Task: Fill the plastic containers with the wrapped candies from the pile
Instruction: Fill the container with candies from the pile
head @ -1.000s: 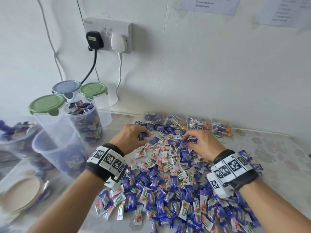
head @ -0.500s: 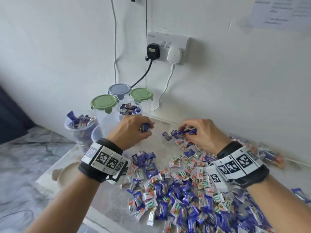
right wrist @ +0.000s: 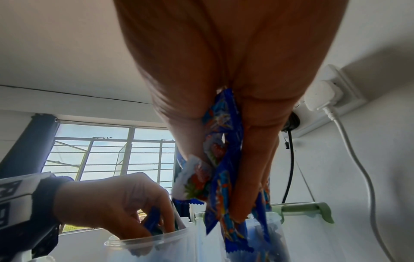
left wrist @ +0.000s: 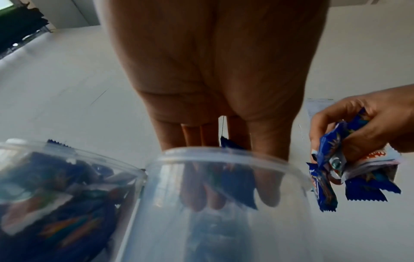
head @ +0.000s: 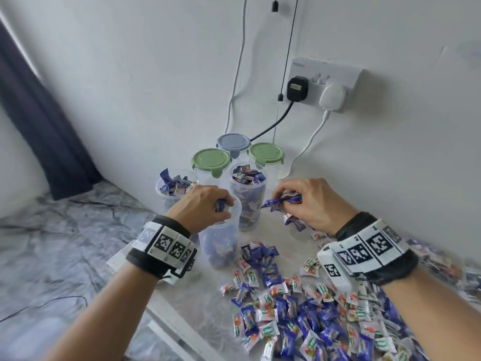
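A pile of wrapped candies [head: 312, 316], blue and white, covers the table at the lower right. My left hand [head: 221, 205] grips a few candies, and its fingertips dip into the mouth of the near clear container [head: 221, 243], which is partly filled. In the left wrist view the fingers [left wrist: 201, 195] and a blue candy [left wrist: 237, 182] show through the container's rim [left wrist: 224, 156]. My right hand [head: 291, 198] holds a bunch of candies [head: 282, 203] in the air, just right of a full open container [head: 248, 196]. The right wrist view shows that bunch [right wrist: 224, 159] hanging from the fingers.
Another full open container [head: 171, 186] stands at the left. Behind are three lidded ones, two with green lids [head: 211, 160] [head: 265, 152] and one with a blue-grey lid [head: 233, 142]. Wall socket [head: 322, 84] and cables hang above. The table edge [head: 166, 324] runs at lower left.
Both hands have lifted off the pile with candies and moved left to the containers. The left hand now dips into the near container, and the head view has swung left.
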`<control>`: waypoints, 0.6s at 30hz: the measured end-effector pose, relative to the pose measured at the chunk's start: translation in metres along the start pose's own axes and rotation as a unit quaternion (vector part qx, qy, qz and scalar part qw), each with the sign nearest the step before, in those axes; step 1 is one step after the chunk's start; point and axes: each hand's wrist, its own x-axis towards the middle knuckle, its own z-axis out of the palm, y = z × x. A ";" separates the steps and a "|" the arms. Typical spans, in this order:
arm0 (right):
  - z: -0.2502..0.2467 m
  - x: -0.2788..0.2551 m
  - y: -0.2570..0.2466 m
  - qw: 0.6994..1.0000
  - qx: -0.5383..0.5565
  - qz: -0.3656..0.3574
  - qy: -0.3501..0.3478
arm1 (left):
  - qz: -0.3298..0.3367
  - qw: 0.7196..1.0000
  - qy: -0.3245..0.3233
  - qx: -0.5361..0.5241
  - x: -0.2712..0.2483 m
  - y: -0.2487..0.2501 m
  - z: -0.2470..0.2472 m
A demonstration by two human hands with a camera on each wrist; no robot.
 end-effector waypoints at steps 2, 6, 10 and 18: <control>0.004 0.004 -0.001 1.000 -0.005 -0.005 -0.002 | 0.007 1.000 -0.003 0.006 -0.003 -0.002 0.000; 0.010 0.009 -0.006 1.000 0.004 -0.018 -0.018 | 0.042 0.999 0.008 -0.001 -0.007 -0.009 0.002; 0.010 0.011 -0.011 1.000 -0.003 -0.023 -0.020 | 0.043 0.994 0.097 0.001 -0.018 -0.016 0.007; 0.007 0.025 -0.026 0.999 -0.007 -0.048 -0.010 | -0.057 0.986 0.125 -0.099 -0.049 -0.019 0.041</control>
